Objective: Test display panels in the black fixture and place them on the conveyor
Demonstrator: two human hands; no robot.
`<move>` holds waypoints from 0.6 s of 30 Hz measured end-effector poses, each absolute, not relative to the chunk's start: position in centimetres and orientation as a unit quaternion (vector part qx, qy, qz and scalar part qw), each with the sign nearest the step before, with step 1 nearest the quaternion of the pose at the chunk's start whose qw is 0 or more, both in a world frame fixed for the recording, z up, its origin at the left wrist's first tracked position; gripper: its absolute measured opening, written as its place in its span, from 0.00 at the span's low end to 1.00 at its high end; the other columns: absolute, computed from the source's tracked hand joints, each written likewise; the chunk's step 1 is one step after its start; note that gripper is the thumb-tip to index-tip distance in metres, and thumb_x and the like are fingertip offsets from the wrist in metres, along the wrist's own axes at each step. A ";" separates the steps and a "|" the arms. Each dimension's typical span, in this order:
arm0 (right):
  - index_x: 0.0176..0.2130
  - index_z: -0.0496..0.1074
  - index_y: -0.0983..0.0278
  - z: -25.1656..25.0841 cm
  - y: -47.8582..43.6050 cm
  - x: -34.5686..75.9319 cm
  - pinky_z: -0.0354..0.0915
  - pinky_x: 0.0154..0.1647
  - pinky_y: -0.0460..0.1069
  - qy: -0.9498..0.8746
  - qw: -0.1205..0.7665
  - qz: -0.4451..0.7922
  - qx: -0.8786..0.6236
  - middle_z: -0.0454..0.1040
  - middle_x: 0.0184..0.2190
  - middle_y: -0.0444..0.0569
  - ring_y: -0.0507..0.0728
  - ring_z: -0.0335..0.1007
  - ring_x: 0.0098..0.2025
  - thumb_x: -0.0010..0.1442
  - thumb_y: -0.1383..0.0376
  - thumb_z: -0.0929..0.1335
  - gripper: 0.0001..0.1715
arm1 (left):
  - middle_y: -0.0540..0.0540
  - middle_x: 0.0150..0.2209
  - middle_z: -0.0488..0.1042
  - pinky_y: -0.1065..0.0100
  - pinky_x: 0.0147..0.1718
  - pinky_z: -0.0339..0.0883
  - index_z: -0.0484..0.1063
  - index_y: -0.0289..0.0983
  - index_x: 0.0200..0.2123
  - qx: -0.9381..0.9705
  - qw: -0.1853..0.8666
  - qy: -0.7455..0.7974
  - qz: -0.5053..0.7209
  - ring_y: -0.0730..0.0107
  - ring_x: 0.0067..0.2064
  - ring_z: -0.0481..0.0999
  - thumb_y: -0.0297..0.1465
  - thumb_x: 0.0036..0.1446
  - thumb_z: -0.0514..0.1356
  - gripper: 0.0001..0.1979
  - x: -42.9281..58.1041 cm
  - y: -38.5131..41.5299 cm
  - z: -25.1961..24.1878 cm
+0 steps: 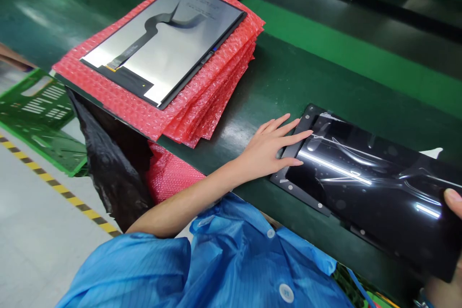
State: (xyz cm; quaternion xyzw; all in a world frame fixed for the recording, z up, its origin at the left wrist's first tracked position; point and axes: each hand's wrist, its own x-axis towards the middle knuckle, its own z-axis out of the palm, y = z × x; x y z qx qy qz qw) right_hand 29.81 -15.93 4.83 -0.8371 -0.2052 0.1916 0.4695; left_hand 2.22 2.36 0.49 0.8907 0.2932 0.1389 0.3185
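Note:
My left hand (274, 147) lies with its fingers spread on the left end of a black fixture plate (289, 153) dotted with small round studs. Two of its fingertips reach the edge of a glossy black display panel (361, 173), which sits over the plate under wrinkled clear film. At the right edge of the picture, my right hand (454, 203) holds the panel's right end, thumb on top. Its other fingers are out of sight. A white tab (432, 152) sticks out at the panel's far side.
Left on the green bench (267, 91), a silver-backed display (173, 43) with a ribbon cable tops a stack of pink bubble-wrap sheets (216, 101). Below the bench edge hang a black plastic bag (108, 159) and more bubble wrap (173, 173). A green crate (39, 115) stands on the floor.

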 end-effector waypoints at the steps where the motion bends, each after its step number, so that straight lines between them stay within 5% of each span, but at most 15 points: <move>1: 0.31 0.78 0.40 4.9 -15.9 29.7 0.53 0.65 0.73 -0.208 0.468 0.192 -0.837 0.80 0.41 0.44 0.71 0.48 0.69 0.46 0.47 0.76 0.10 | 0.43 0.71 0.55 0.46 0.67 0.47 0.61 0.47 0.67 0.889 0.320 0.295 0.138 0.54 0.74 0.47 0.45 0.61 0.64 0.33 2.2 2.4 0.5; 11: 0.29 0.78 0.40 4.1 -15.4 31.5 0.51 0.71 0.66 -0.151 0.483 0.192 -0.841 0.80 0.40 0.42 0.70 0.50 0.69 0.40 0.48 0.79 0.13 | 0.44 0.71 0.54 0.43 0.67 0.47 0.64 0.51 0.65 0.898 0.302 0.290 0.135 0.52 0.74 0.46 0.44 0.62 0.63 0.29 2.3 2.2 0.1; 15: 0.30 0.77 0.42 4.2 -15.7 31.8 0.62 0.63 0.70 -0.126 0.488 0.203 -0.840 0.77 0.49 0.38 0.72 0.52 0.68 0.39 0.51 0.80 0.16 | 0.44 0.72 0.52 0.42 0.67 0.46 0.67 0.53 0.63 0.907 0.291 0.279 0.126 0.51 0.74 0.46 0.43 0.65 0.60 0.24 2.2 2.2 0.1; 18: 0.34 0.78 0.43 5.2 -15.7 30.2 0.72 0.50 0.69 -0.120 0.495 0.255 -0.822 0.79 0.46 0.41 0.71 0.63 0.62 0.43 0.53 0.80 0.16 | 0.43 0.72 0.52 0.41 0.67 0.46 0.67 0.54 0.62 0.910 0.285 0.275 0.124 0.50 0.74 0.46 0.43 0.65 0.59 0.23 2.2 2.2 0.2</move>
